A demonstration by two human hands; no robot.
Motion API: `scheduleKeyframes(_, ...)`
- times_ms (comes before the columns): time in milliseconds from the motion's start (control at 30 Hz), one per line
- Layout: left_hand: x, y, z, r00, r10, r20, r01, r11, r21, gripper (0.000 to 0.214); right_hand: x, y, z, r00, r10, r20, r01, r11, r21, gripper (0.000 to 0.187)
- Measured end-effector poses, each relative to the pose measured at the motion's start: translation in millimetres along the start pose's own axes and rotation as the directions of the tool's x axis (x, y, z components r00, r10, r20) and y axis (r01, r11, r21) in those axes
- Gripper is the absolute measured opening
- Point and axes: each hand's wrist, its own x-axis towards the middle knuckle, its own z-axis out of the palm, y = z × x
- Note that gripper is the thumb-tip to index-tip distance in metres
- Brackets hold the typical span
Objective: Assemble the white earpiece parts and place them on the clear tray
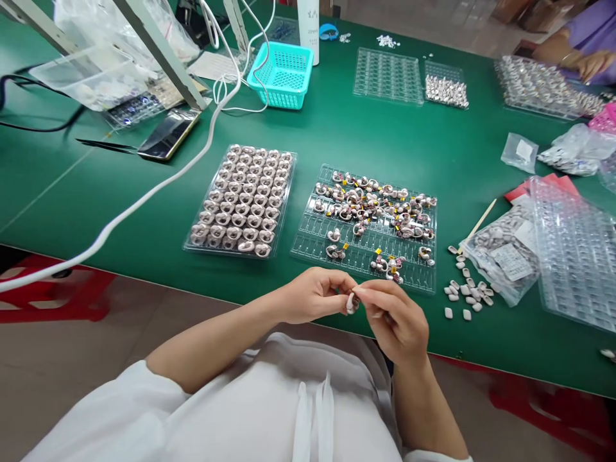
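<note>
Both hands meet at the front edge of the green table. My left hand (315, 295) pinches a small whitish, ring-shaped plastic part (352, 303) between thumb and fingertips. My right hand (397, 314) is closed, its thumb and index finger pressed together at the top of that same part. Just beyond them lies a clear tray (308, 240) with many similar parts in loose heaps, some bearing small yellow tabs (378, 252). To its left stands a clear tray (188, 249) packed with neat rows of pale rounded parts (243, 197).
Small pale caps (466, 290) lie loose at the right, beside a plastic bag (503, 250) and a stack of clear trays (577, 256). A white cable (158, 186) crosses the left side. Tweezers (108, 146), a phone (168, 135) and a turquoise basket (282, 74) sit farther back. Another person's hand (594, 64) is top right.
</note>
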Motion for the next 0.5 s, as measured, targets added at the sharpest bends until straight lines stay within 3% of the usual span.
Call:
scheduleKeyframes(100,-3,-1,0.5,0.993,0.09,-0.071,-0.075,0.979,0.19,0.016,-10,5,4,0.937,0.195,-0.29,-0.19,0.981,0.047,0.019)
scheduleKeyframes(167,-4,0,-0.3,0.991,0.111,-0.074,-0.087,0.958,0.275,0.019,-14,8,5,0.89,0.298,-0.346,-0.275,0.955,0.114,0.014)
scheduleKeyframes(300,-4,4,0.3,0.993,0.111,-0.027,-0.097,0.944,0.316,0.021,-12,11,3,0.887,0.427,-0.174,-0.403,0.902,0.157,0.019)
scheduleKeyframes(400,-4,7,2.3,0.992,0.123,-0.005,-0.114,0.933,0.341,0.022,-8,10,-1,0.893,0.45,-0.025,-0.44,0.882,0.168,0.023)
scheduleKeyframes(500,-6,10,3.3,0.99,0.141,-0.027,-0.124,0.936,0.33,0.021,-6,9,-4,0.889,0.456,0.054,-0.457,0.869,0.187,0.023)
